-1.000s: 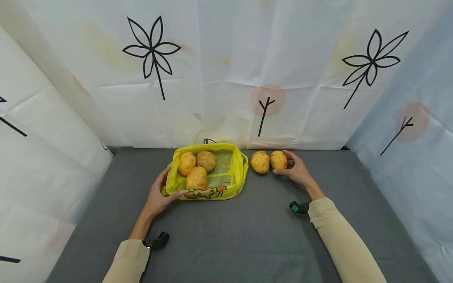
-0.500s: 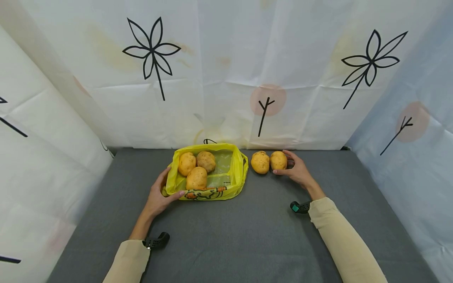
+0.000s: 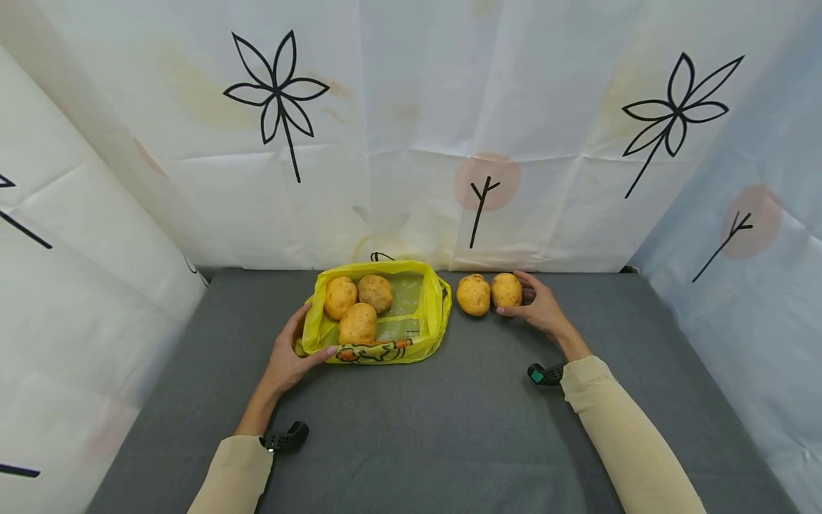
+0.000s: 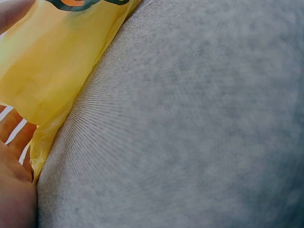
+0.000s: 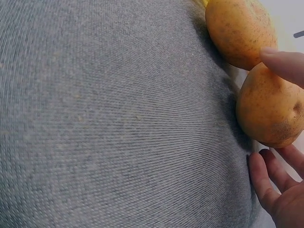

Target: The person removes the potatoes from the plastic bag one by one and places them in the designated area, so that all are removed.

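A loose beige sleeve covers each forearm, the left one (image 3: 234, 471) and the right one (image 3: 623, 428), above a smooth dark grey cloth (image 3: 411, 442). At each wrist sits a black device, the left wrist device (image 3: 285, 437) and the right wrist device (image 3: 544, 375). Beyond it, the left hand (image 3: 287, 358) grips the left side of an open, bright yellow plastic bag (image 3: 429, 343) with an orange-and-black print, thumb over the front edge and fingers round the side.

Inside the bag, an oval tan potato (image 3: 357, 325) lies in front of two rounder ones, the back-left potato (image 3: 340, 298) and the back-right potato (image 3: 375, 293). The bag lies between the hands, well apart from the right hand (image 3: 541, 312), whose thumb and fingers hold a smooth, golden-brown oval potato (image 3: 506, 290). Just left of that, between it and the bag, rests a speckled yellow-brown potato (image 3: 474, 295). Farthest back hangs a pale fabric backdrop (image 3: 411, 64) with black leaf drawings.
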A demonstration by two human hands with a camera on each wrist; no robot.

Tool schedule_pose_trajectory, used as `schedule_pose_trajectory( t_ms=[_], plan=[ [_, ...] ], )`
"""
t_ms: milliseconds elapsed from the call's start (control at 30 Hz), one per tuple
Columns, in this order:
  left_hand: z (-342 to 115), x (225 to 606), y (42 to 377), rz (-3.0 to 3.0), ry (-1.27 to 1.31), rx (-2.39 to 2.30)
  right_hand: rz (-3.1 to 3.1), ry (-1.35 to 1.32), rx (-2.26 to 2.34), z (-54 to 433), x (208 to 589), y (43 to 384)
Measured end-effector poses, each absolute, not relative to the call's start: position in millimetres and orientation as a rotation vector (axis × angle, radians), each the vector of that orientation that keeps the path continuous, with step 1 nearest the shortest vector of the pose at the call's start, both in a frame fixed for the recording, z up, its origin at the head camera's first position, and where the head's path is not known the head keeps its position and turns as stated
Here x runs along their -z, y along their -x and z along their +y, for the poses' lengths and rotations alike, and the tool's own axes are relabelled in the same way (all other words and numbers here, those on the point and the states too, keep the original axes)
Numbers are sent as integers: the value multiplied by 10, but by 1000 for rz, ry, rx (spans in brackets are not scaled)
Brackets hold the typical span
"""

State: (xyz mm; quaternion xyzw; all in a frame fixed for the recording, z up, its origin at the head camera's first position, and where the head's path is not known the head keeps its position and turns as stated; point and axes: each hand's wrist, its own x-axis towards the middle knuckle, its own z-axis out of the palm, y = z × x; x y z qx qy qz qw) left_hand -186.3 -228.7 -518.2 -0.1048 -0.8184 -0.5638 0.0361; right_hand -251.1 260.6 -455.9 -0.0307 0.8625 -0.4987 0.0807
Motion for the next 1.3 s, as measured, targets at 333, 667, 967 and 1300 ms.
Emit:
schedule_pose_trajectory(
  t_ms=[333,667,967,1300],
  plan=[
    [-2195,4891,1744,-2533,316,1743,2628,102,1454,2697,4660,2574],
    [-2284,5169,1867,-2538,295,1739,2722,206,1392,2643,4371,2534],
    [-2304,5220,1878,-2513,321,1740,2727,401,1484,2171,4163,2443],
    [-2255,5089,1833,-2533,316,1732,2623,521,1630,1587,4228,2394]
  ],
)
